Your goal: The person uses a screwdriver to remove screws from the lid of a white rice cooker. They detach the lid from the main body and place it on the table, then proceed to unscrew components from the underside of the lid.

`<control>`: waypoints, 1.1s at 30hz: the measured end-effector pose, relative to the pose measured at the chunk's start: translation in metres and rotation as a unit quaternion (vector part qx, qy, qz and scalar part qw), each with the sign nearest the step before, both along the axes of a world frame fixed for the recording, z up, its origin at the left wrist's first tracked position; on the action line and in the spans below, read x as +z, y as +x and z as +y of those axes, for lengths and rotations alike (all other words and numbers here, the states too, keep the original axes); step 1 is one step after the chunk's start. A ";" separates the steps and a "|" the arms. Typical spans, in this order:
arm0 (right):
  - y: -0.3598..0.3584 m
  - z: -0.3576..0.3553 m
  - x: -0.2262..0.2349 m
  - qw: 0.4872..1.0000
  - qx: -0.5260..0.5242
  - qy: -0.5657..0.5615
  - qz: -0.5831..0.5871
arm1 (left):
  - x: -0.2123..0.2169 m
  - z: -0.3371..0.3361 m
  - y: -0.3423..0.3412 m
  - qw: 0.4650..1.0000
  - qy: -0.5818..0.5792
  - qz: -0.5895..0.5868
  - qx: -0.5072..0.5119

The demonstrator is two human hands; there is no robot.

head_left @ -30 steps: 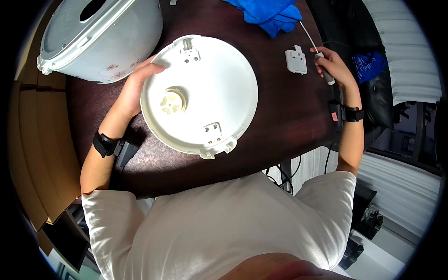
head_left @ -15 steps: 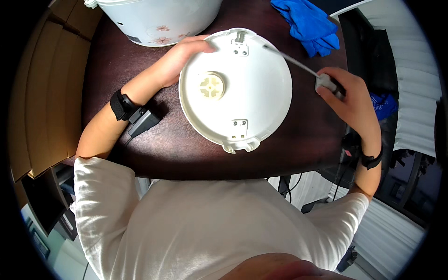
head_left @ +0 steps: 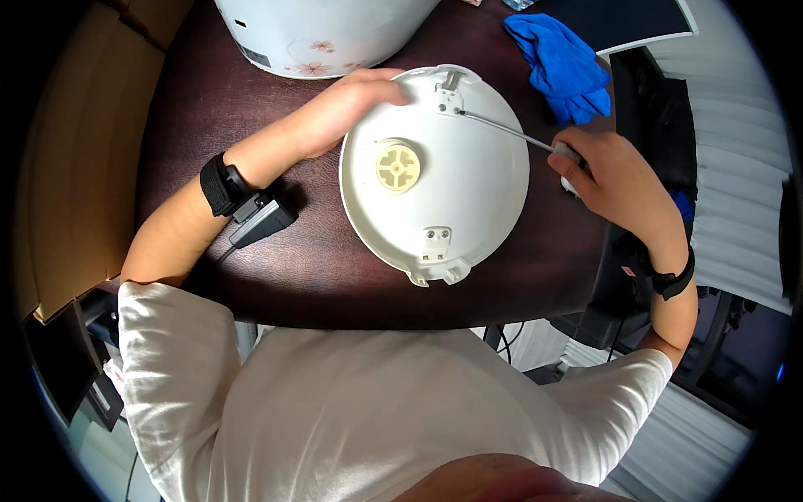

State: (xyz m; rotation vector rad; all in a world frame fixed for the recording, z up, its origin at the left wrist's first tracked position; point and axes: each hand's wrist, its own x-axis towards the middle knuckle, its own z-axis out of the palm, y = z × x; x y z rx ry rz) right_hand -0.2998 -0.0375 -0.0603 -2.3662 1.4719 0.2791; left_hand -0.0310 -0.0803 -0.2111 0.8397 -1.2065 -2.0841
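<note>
A round white lid (head_left: pixel 473 184) lies with its inner side up, a cream round vent piece (head_left: pixel 396 166) on its left half. My left hand (head_left: pixel 355 105) is closed on the lid's upper left rim, thumb on top and the other fingers hidden beneath. In my right hand (head_left: pixel 615 176) is a screwdriver (head_left: pixel 512 131), gripped by its pale handle. The shaft slants up and left, its tip at the right screw of the upper hinge plate (head_left: pixel 449 102). A similar small plate (head_left: pixel 437 243) with screws sits near the lid's lower edge.
A white rice cooker body (head_left: pixel 335 38) with a flower print stands at the far left. The blue cloth (head_left: pixel 559 71) lies crumpled at the far right of the dark brown table (head_left: pixel 301 284). Cardboard boxes (head_left: pixel 75 159) stand along the left side.
The screwdriver's tip has come from above the lid's right part to the upper plate's right screw. In the picture, the lid and my left hand appear shifted slightly right and down.
</note>
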 end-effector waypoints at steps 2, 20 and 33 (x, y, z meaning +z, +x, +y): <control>0.003 -0.001 0.003 1.000 -0.011 0.023 0.002 | 0.000 0.000 0.001 1.000 -0.008 -0.007 -0.006; 0.009 0.019 0.003 0.986 -0.072 0.124 -0.084 | 0.058 0.030 0.012 0.998 0.003 -0.045 0.051; 0.020 0.040 -0.009 0.986 -0.021 0.138 -0.095 | 0.034 0.042 0.021 1.000 0.023 -0.007 0.002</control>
